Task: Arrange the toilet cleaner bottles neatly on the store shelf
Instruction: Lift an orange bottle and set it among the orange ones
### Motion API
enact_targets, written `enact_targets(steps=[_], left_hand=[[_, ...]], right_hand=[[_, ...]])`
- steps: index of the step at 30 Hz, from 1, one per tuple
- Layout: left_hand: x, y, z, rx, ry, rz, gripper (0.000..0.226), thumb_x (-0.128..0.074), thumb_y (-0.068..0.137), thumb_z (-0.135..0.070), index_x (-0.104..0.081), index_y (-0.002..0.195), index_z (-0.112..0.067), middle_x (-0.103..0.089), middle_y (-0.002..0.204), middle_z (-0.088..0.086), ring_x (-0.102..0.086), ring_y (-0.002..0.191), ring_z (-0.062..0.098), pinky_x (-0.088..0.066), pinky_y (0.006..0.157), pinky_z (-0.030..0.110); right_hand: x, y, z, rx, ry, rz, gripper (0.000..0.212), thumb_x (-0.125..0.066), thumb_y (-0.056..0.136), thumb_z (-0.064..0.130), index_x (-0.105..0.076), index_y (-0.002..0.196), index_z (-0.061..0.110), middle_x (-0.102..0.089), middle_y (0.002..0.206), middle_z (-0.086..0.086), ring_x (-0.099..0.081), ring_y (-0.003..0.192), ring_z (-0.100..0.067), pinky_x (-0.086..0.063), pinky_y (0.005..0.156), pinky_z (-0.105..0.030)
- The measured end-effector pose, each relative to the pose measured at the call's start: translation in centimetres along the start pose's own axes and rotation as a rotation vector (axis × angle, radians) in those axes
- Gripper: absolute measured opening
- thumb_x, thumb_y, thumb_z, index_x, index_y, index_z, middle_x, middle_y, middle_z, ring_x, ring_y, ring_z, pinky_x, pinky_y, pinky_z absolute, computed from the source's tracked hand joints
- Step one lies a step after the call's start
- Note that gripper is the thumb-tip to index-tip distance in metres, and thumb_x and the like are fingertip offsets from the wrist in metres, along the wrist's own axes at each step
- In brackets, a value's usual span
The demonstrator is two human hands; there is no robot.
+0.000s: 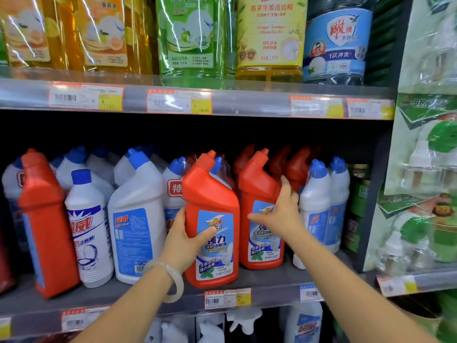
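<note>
our left hand [184, 240], pale bangle [173, 280] on its wrist, wraps the lower side of a red toilet cleaner bottle [212, 219] standing at the front edge of the middle shelf [267, 283]: angled neck, red cap, blue-and-white label. our right hand [280, 214], fingers spread, rests flat against a second red bottle [259, 206] just beside it. white blue-capped bottles [134, 224] flank both.

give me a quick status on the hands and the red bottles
Left hand gripping front red bottle at shelf edge. Right hand open, touching second red bottle. White bottles crowd right side.
</note>
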State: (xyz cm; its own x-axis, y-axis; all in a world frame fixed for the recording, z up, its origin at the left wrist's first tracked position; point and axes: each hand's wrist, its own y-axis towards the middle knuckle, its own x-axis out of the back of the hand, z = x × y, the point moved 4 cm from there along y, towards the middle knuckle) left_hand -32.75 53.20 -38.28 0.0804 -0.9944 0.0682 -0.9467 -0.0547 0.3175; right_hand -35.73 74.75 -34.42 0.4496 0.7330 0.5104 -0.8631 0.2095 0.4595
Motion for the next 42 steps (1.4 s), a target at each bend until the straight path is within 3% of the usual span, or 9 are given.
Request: enact_targets(steps=[6,12,17,24,30,34,37,40,42], left_hand=[[0.0,-0.5,1.0,-0.012,0.115,-0.017,0.064,-0.079,0.069,-0.007,-0.041,0.116,-0.027,-0.061,0.100,-0.013,-0.062,0.090,0.005,-0.051,0.082,0.032],[0.5,-0.9,3.5,0.066,0.232,0.029,0.069,-0.082,0.063,-0.004,-0.044,0.118,-0.020,-0.061,0.103,-0.004,-0.061,0.087,0.010,-0.049,0.072,0.021],[0.5,-0.7,3.6,0.065,0.227,0.039,0.068,-0.083,0.062,-0.004,-0.044,0.116,-0.023,-0.061,0.096,-0.012,-0.059,0.084,-0.001,-0.047,0.063,0.013],[0.5,-0.7,3.8,0.068,0.220,0.025,0.068,-0.083,0.063,-0.006,-0.045,0.115,-0.027,-0.063,0.098,-0.014,-0.060,0.087,-0.001,-0.049,0.064,0.013],[0.5,-1.0,3.6,0.071,0.229,0.017,0.067,-0.082,0.064,-0.004,-0.047,0.118,-0.022,-0.062,0.096,-0.015,-0.060,0.087,0.000,-0.049,0.068,0.016],[0.2,-1.2,3.1,0.065,0.249,0.026,0.062,-0.080,0.066,-0.005,-0.046,0.115,-0.024,-0.060,0.092,-0.017,-0.056,0.082,-0.004,-0.046,0.060,0.011],[-0.4,-1.5,2.7,0.053,0.265,0.029,0.059,-0.079,0.069,-0.008,-0.045,0.112,-0.028,-0.059,0.091,-0.015,-0.053,0.078,-0.008,-0.043,0.055,0.009],[-2.0,-1.6,2.6,0.040,0.259,0.039,0.058,-0.079,0.068,-0.008,-0.044,0.108,-0.030,-0.058,0.092,-0.016,-0.053,0.078,-0.007,-0.047,0.063,0.012],[-3.5,-1.6,2.7,0.031,0.236,0.053,0.058,-0.080,0.067,-0.006,-0.044,0.105,-0.031,-0.058,0.091,-0.019,-0.055,0.080,-0.007,-0.051,0.072,0.021]], right_hand=[[-5.1,-4.8,-3.7,-0.157,0.050,-0.169,0.130,-0.084,0.061,0.029,0.012,0.147,0.011,-0.007,0.153,-0.024,-0.012,0.142,-0.036,-0.015,0.114,-0.041],[-6.7,-4.2,-5.1,-0.254,0.021,-0.227,0.135,-0.084,0.057,0.041,0.011,0.147,0.011,-0.023,0.145,-0.021,-0.026,0.132,-0.038,-0.031,0.106,-0.050],[-6.9,-2.2,-6.0,-0.276,0.037,-0.239,0.132,-0.085,0.055,0.036,0.006,0.148,0.011,-0.026,0.142,-0.021,-0.029,0.129,-0.040,-0.033,0.104,-0.051],[-7.2,-0.2,-8.1,-0.236,0.038,-0.170,0.124,-0.084,0.063,0.021,0.007,0.148,0.008,-0.021,0.145,-0.027,-0.019,0.136,-0.041,-0.018,0.111,-0.042],[-6.8,-0.7,-8.2,-0.263,0.027,-0.066,0.120,-0.082,0.067,0.024,0.006,0.148,0.010,-0.018,0.146,-0.025,-0.022,0.136,-0.042,-0.021,0.112,-0.043],[-5.2,-3.6,-7.5,-0.142,0.117,-0.031,0.080,-0.074,0.075,0.013,-0.027,0.141,0.010,-0.033,0.135,-0.013,-0.039,0.128,-0.030,-0.034,0.107,-0.034],[-2.0,-6.2,-6.9,0.031,0.167,-0.241,0.052,-0.072,0.074,0.004,-0.049,0.120,0.012,-0.043,0.112,-0.001,-0.052,0.109,-0.024,-0.048,0.094,-0.040],[1.0,-5.7,-7.6,-0.036,0.065,-0.467,0.076,-0.083,0.064,0.015,-0.044,0.128,0.002,-0.045,0.119,-0.013,-0.045,0.115,-0.034,-0.038,0.098,-0.044],[2.0,-4.3,-7.8,-0.124,-0.003,-0.458,0.101,-0.086,0.059,0.030,-0.030,0.139,0.003,-0.037,0.136,-0.023,-0.034,0.127,-0.037,-0.029,0.102,-0.046]])
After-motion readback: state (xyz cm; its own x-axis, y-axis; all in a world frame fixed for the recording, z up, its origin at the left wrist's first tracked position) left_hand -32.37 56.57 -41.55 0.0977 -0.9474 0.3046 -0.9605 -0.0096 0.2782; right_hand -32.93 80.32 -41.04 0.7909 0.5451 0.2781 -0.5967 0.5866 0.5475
